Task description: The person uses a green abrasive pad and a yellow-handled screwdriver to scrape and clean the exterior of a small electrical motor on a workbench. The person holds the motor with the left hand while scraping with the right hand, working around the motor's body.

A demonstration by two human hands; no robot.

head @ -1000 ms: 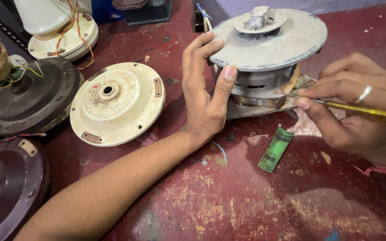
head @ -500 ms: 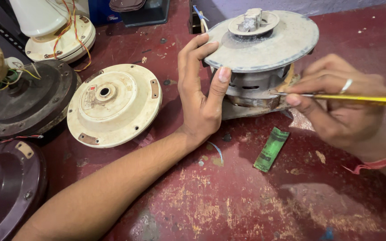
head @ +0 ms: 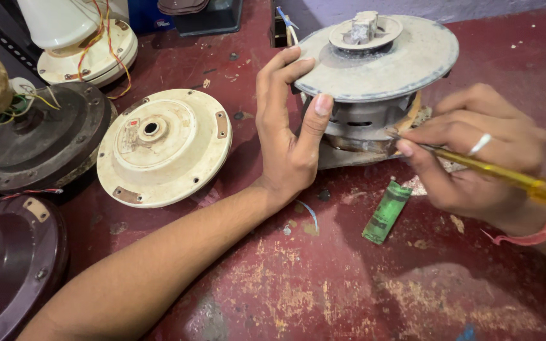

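Note:
A round grey fan motor stands tilted on the worn red table. My left hand grips its left rim, thumb pressed up under the disc. My right hand holds a yellow-handled screwdriver, and the metal tip pokes into the gap under the motor's disc. A ring sits on one finger and a pink band circles that wrist.
A cream motor cover lies left of my left hand. A dark housing with wires, a maroon cover and a white fan part crowd the left edge. A small green lighter-like piece lies below the motor.
My right hand slid left and brought the screwdriver tip further under the motor's disc. The left hand kept its hold on the rim.

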